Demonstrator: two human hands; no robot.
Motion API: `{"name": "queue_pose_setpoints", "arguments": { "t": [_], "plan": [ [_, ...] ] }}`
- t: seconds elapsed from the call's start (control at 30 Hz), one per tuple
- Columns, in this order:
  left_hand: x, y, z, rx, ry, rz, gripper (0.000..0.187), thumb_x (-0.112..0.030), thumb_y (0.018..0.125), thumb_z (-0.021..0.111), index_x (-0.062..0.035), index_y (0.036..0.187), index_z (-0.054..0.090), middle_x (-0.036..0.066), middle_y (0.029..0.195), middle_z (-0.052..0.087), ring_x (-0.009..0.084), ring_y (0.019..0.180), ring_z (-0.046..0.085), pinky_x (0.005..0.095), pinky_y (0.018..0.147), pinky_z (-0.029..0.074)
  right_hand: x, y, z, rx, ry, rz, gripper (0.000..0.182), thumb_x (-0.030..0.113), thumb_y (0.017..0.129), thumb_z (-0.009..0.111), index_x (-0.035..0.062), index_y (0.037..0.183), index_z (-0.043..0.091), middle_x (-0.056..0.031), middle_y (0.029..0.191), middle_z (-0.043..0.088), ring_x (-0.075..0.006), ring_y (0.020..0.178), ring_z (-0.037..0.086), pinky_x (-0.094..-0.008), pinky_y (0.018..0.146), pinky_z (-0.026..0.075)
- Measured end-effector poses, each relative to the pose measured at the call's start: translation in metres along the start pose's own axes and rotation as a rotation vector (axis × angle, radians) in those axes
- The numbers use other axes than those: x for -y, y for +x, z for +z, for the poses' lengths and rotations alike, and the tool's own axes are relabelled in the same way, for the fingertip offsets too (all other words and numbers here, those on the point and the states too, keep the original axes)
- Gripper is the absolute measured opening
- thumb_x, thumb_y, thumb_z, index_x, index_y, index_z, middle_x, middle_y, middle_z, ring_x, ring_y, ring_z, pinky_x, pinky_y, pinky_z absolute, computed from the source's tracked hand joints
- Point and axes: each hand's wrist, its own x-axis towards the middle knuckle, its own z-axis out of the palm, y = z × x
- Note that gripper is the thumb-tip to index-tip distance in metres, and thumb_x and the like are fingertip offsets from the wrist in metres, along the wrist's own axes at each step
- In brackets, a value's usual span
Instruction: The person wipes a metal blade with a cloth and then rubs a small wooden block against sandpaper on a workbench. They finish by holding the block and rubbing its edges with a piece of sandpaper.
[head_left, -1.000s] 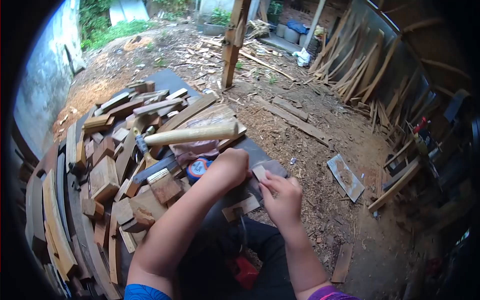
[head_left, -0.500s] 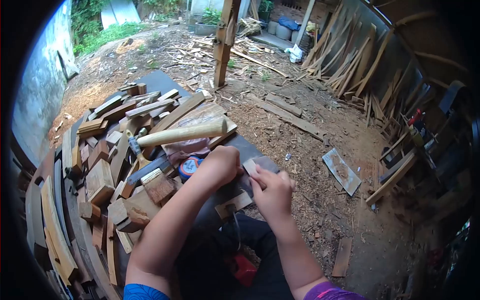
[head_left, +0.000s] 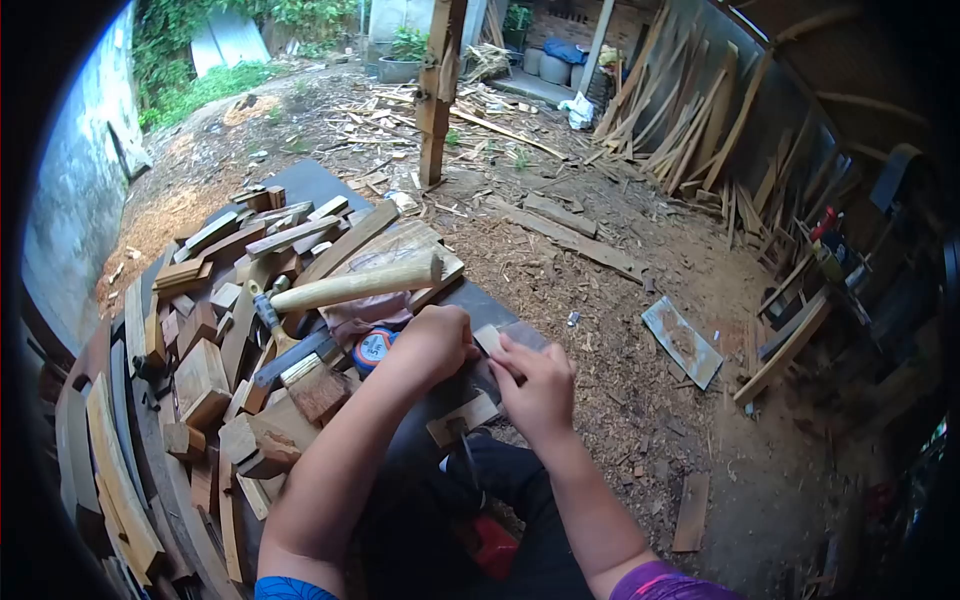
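Over the near edge of the dark tabletop [head_left: 478, 300], my right hand [head_left: 538, 388] pinches a small pale wood piece [head_left: 489, 338] between thumb and fingers. My left hand [head_left: 441, 342] is closed just left of that piece; its fingers face away, and whatever they grip is hidden. Beside my left wrist sits a blue and orange tape measure [head_left: 373, 347]. Below the hands, a small flat wood piece with a dark slot [head_left: 462, 418] lies near my lap. A hammer with a thick pale handle [head_left: 355, 282] rests on the wood pile, close to a wide paintbrush [head_left: 316, 384].
Wood offcuts [head_left: 202, 380] crowd the table's left side. A wooden post [head_left: 436, 110] stands beyond it. Chips and boards litter the ground, with a metal-looking sheet [head_left: 682, 342] at right. Long planks [head_left: 690, 120] lean on the back wall. Something red [head_left: 494, 545] lies below my legs.
The view has shifted slightly. My right hand stays on the small wood piece, its outer fingers a little less raised. My left hand remains closed beside it.
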Motion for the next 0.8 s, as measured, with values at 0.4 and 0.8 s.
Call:
{"name": "queue_pose_setpoints", "arguments": {
  "t": [0.4, 0.8],
  "plan": [
    [0.001, 0.001, 0.001, -0.012, -0.052, -0.008, 0.026, -0.02, 0.076, 0.083, 0.0, 0.085, 0.071, 0.022, 0.086, 0.071, 0.0362, 0.083, 0.07, 0.0412, 0.075, 0.055, -0.007, 0.02, 0.003, 0.048, 0.051, 0.042, 0.018, 0.013, 0.074, 0.083, 0.014, 0.092, 0.081, -0.0002, 0.102, 0.077, -0.0234, 0.079, 0.06, -0.0346, 0.079, 0.047],
    [0.003, 0.003, -0.007, 0.073, -0.016, 0.031, 0.023, -0.018, 0.08, 0.081, 0.0009, 0.088, 0.07, 0.018, 0.081, 0.072, 0.0267, 0.071, 0.072, 0.0384, 0.066, 0.055, -0.008, 0.019, 0.014, 0.055, 0.03, -0.018, 0.018, 0.015, 0.083, 0.071, 0.0119, 0.099, 0.079, -0.0046, 0.111, 0.075, -0.0261, 0.087, 0.057, -0.0415, 0.087, 0.043]
  ]
}}
